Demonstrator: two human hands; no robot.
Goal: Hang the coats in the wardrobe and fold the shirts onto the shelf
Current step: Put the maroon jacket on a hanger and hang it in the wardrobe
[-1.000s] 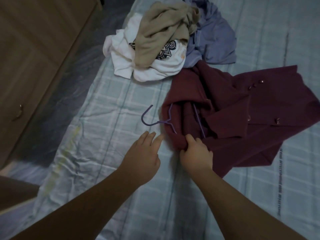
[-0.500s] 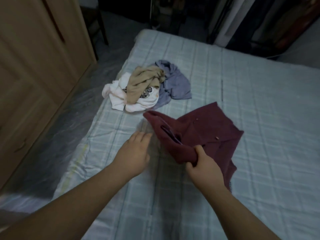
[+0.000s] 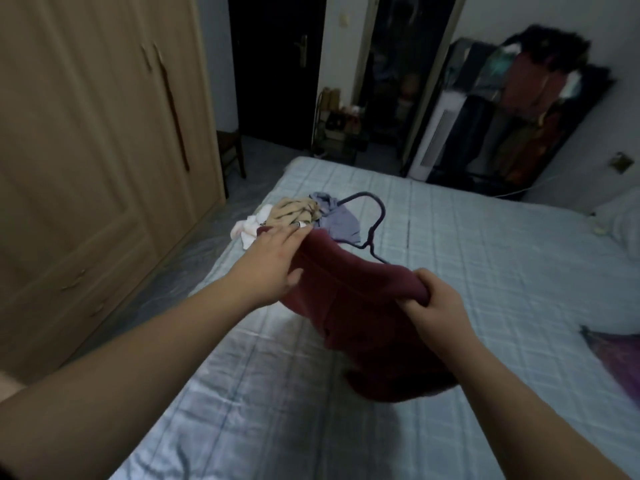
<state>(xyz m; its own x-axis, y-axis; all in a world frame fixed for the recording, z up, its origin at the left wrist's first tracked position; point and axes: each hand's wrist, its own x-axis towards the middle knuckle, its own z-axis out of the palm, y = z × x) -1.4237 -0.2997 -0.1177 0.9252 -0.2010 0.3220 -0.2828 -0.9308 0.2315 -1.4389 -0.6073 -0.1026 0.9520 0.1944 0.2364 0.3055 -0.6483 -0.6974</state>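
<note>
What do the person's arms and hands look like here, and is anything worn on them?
Both forearms are bare right to the bottom edge of the picture: no sleeves show. The left hand and right hand wear no gloves, and no watch, bracelet or ring can be seen, though the dim light and blur could hide small items. The fingers are uncovered.

- The room was dim, with a cool bluish cast overall.
- The brightest patch lay on the bed sheet (image 3: 263, 368) between the forearms; its light source could not be told.
- A soft shadow fell under the maroon coat (image 3: 363, 306).
- Motion blur smeared the far clothes rack (image 3: 540, 98) and the wardrobe (image 3: 86, 140) — edges were soft.
- Wide-angle distortion bowed the frame's edges.
- The doorway (image 3: 277, 64) was near black.
</note>
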